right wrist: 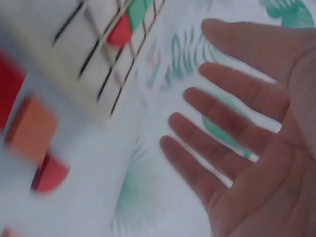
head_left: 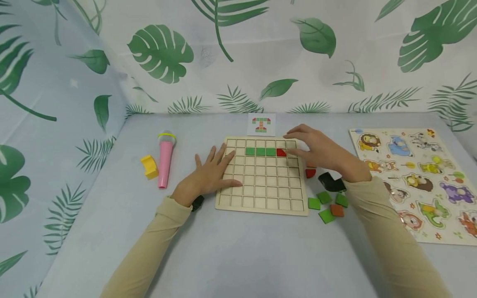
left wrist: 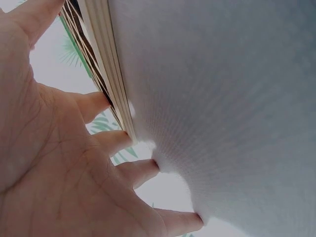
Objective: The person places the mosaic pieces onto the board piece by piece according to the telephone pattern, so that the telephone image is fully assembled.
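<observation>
A wooden grid board lies flat, with several green square tiles and a red rounded tile in a row near its top. My left hand rests across the board's left edge, fingers spread; the left wrist view has fingertips touching the board's side and the cloth. Over the upper right corner is my right hand, its fingers extended and nothing held in the right wrist view. Beyond the board stands or lies a card printed with a red, green and orange T shape.
Loose green tiles, an orange tile and a red rounded piece lie right of the board. Farther right is an animal puzzle board. Leftward lie a pink toy microphone and a yellow block.
</observation>
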The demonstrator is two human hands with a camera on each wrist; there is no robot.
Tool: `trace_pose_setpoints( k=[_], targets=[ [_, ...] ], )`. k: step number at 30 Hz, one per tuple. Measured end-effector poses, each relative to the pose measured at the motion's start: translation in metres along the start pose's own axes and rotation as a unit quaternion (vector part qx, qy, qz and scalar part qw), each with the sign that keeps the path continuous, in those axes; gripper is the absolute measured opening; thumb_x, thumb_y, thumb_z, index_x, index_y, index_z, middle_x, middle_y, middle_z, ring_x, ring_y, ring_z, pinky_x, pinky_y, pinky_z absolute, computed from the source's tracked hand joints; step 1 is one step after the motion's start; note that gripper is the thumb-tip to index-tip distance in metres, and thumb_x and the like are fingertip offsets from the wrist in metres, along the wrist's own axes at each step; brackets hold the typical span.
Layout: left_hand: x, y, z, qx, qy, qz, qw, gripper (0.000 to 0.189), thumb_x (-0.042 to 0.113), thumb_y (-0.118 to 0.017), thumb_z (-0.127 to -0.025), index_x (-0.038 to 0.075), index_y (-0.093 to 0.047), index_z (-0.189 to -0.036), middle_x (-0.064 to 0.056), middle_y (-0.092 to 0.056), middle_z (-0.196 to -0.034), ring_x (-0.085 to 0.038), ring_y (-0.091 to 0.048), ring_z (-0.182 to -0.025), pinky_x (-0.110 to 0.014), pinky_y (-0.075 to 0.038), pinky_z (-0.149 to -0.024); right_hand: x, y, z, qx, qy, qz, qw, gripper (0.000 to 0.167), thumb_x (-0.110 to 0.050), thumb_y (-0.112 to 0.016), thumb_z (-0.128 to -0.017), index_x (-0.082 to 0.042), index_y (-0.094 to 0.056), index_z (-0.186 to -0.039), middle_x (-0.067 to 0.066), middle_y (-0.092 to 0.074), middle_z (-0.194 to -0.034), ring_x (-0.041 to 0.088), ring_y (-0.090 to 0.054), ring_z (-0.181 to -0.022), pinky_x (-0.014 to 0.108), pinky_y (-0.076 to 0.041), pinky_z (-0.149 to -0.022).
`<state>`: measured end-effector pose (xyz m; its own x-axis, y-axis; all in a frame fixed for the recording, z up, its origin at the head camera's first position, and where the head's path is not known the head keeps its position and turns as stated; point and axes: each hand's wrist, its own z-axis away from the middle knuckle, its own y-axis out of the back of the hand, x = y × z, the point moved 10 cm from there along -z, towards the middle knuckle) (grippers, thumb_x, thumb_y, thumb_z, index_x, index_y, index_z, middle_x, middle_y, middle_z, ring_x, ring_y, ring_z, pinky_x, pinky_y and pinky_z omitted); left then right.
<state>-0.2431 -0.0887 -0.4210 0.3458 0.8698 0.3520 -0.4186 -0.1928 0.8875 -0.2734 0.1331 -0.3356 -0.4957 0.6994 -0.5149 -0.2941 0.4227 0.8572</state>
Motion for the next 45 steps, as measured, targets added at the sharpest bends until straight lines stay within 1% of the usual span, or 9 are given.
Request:
trace_pose_setpoints(
  k=[6, 10, 14, 22, 28, 31, 39, 42, 45],
  targets=[
    [0.000, 0.002, 0.002, -0.002, -0.001, 0.006, 1.0000, 0.100, 0.063, -0.061, -0.099, 0.015, -0.010, -0.170, -0.015, 0.011, -0.174, -0.044, 0.010, -0.159, -0.082, 0.006, -0.112, 0.037, 0.020, 0.021, 0.010, -0.067, 0.015, 0.9976, 0.036, -0.008, -0.071, -0.099, 0.009, -0.066, -0.131, 0.027, -0.059, -0.131, 0.045, -0.057, -0.119, 0.061, -0.050, -0.097],
    [0.000, 0.002, 0.003, -0.003, 0.000, 0.008, 1.0000, 0.099, 0.062, -0.061, -0.099, 0.016, -0.010, -0.170, -0.015, 0.011, -0.174, -0.043, 0.010, -0.159, -0.082, 0.006, -0.112, 0.054, 0.016, 0.026, -0.013, -0.103, 0.011, 0.9945, 0.036, -0.010, -0.069, -0.101, 0.011, -0.066, -0.130, 0.029, -0.057, -0.129, 0.047, -0.058, -0.119, 0.060, -0.051, -0.096],
    [0.001, 0.001, 0.002, -0.002, -0.002, 0.014, 0.9999, 0.099, 0.062, -0.062, -0.099, 0.016, -0.011, -0.170, -0.015, 0.010, -0.175, -0.043, 0.010, -0.159, -0.082, 0.006, -0.112, 0.066, 0.007, 0.027, -0.035, -0.128, -0.002, 0.9912, 0.039, -0.009, -0.072, -0.099, 0.014, -0.065, -0.129, 0.029, -0.058, -0.122, 0.043, -0.061, -0.112, 0.051, -0.057, -0.085],
    [0.001, 0.001, 0.002, 0.001, -0.003, 0.011, 0.9999, 0.100, 0.062, -0.062, -0.098, 0.016, -0.011, -0.170, -0.015, 0.010, -0.175, -0.044, 0.010, -0.159, -0.082, 0.006, -0.112, 0.076, 0.000, 0.024, -0.030, -0.121, 0.008, 0.9921, 0.032, -0.007, -0.075, -0.096, 0.014, -0.070, -0.120, 0.026, -0.061, -0.113, 0.040, -0.064, -0.103, 0.052, -0.056, -0.086],
    [0.001, 0.001, 0.002, 0.003, -0.005, 0.011, 0.9999, 0.100, 0.063, -0.062, -0.098, 0.016, -0.010, -0.170, -0.015, 0.010, -0.175, -0.044, 0.010, -0.159, -0.082, 0.007, -0.111, 0.082, 0.000, 0.025, -0.016, -0.145, -0.006, 0.9893, 0.030, -0.006, -0.076, -0.095, 0.013, -0.071, -0.117, 0.026, -0.062, -0.108, 0.031, -0.060, -0.084, 0.036, -0.050, -0.061],
    [0.001, 0.000, 0.002, 0.002, -0.005, 0.008, 1.0000, 0.100, 0.063, -0.061, -0.098, 0.016, -0.011, -0.170, -0.015, 0.010, -0.175, -0.043, 0.010, -0.159, -0.082, 0.007, -0.112, 0.085, -0.001, 0.026, -0.015, -0.158, -0.015, 0.9871, 0.028, -0.005, -0.075, -0.095, 0.013, -0.071, -0.117, 0.027, -0.064, -0.106, 0.028, -0.057, -0.076, 0.035, -0.047, -0.053],
    [0.001, -0.001, 0.000, 0.000, -0.003, 0.003, 1.0000, 0.100, 0.064, -0.061, -0.098, 0.016, -0.009, -0.170, -0.014, 0.011, -0.175, -0.043, 0.010, -0.159, -0.082, 0.007, -0.112, 0.095, 0.000, 0.031, -0.022, -0.205, -0.020, 0.9783, 0.030, -0.003, -0.073, -0.096, 0.011, -0.069, -0.122, 0.028, -0.071, -0.109, 0.032, -0.061, -0.085, 0.034, -0.051, -0.064],
    [0.001, 0.000, 0.000, 0.000, -0.003, 0.005, 1.0000, 0.100, 0.063, -0.061, -0.099, 0.016, -0.009, -0.170, -0.014, 0.011, -0.175, -0.043, 0.010, -0.159, -0.082, 0.007, -0.112, 0.099, 0.003, 0.033, -0.011, -0.214, -0.023, 0.9764, 0.030, -0.005, -0.075, -0.095, 0.011, -0.070, -0.120, 0.027, -0.073, -0.110, 0.032, -0.063, -0.090, 0.033, -0.050, -0.069],
    [0.000, 0.000, 0.001, 0.000, 0.000, 0.004, 1.0000, 0.101, 0.064, -0.061, -0.098, 0.016, -0.009, -0.170, -0.015, 0.011, -0.175, -0.043, 0.010, -0.159, -0.082, 0.007, -0.112, 0.099, 0.006, 0.032, 0.012, -0.212, -0.027, 0.9769, 0.028, -0.007, -0.079, -0.093, 0.010, -0.073, -0.114, 0.024, -0.074, -0.103, 0.031, -0.062, -0.087, 0.033, -0.049, -0.065]
  ],
)
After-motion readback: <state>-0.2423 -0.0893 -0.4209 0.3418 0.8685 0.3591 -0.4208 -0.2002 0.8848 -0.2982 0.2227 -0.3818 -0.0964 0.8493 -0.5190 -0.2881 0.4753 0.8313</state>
